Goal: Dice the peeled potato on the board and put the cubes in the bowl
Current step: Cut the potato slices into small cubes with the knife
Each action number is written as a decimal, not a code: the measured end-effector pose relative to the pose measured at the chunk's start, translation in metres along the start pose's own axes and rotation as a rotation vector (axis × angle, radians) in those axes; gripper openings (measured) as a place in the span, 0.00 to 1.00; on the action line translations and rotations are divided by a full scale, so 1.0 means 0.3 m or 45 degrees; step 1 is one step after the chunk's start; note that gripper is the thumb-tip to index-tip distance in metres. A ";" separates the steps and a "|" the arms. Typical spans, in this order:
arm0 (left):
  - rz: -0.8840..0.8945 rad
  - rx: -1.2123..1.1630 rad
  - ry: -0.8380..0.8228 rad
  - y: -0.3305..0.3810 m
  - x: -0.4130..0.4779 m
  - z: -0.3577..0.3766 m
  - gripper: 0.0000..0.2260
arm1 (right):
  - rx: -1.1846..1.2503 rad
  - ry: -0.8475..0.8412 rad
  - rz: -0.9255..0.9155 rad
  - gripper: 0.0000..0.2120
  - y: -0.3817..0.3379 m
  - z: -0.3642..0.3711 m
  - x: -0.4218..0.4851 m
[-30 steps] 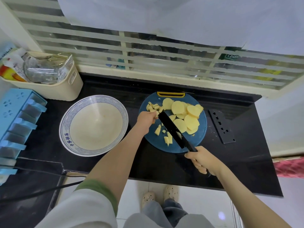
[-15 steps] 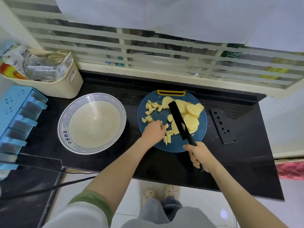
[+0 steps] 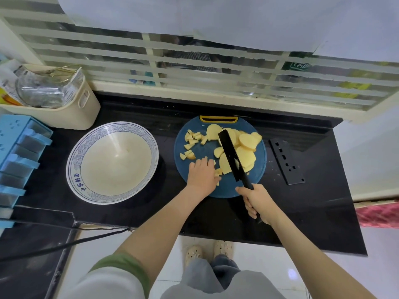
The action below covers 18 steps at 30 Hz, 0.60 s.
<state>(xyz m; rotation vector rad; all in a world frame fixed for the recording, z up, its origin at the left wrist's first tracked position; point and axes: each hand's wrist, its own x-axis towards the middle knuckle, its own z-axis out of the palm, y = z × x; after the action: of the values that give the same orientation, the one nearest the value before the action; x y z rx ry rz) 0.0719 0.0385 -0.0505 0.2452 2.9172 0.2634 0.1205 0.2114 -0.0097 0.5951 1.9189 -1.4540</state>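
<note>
A round blue cutting board lies on the black counter. Yellow potato slices are heaped on its right half, and several small potato cubes are scattered on its left. My right hand grips the handle of a black knife, whose blade lies across the slices. My left hand rests palm down on the board's near left part, covering a few cut pieces; whether it holds any is hidden. The white bowl with a blue patterned rim stands left of the board, with nothing in it.
A black knife sheath lies right of the board. A cream bin with bags stands at the back left, and a blue rack sits at the left edge. A cable runs below the counter's front edge.
My left hand came back from the cubes at the board's far left to its near left part. The knife swung from the board's middle onto the slices.
</note>
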 end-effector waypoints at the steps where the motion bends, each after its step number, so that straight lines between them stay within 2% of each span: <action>1: 0.022 0.035 0.007 0.001 0.000 0.007 0.15 | 0.003 0.001 -0.001 0.16 0.001 -0.001 -0.001; 6: 0.002 0.067 -0.029 -0.011 0.013 0.003 0.10 | 0.010 0.020 0.001 0.16 0.013 -0.011 0.000; 11: 0.125 0.157 -0.137 -0.026 0.033 -0.018 0.08 | 0.003 0.034 0.000 0.15 0.019 -0.008 0.007; 18: 0.080 -0.014 -0.020 -0.030 0.039 -0.030 0.11 | 0.018 0.062 -0.008 0.13 0.025 -0.010 0.011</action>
<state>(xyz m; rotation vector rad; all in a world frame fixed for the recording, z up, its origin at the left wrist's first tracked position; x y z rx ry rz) 0.0572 0.0304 -0.0457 0.3361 2.8951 0.2862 0.1227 0.2163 -0.0164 0.6367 1.9508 -1.4707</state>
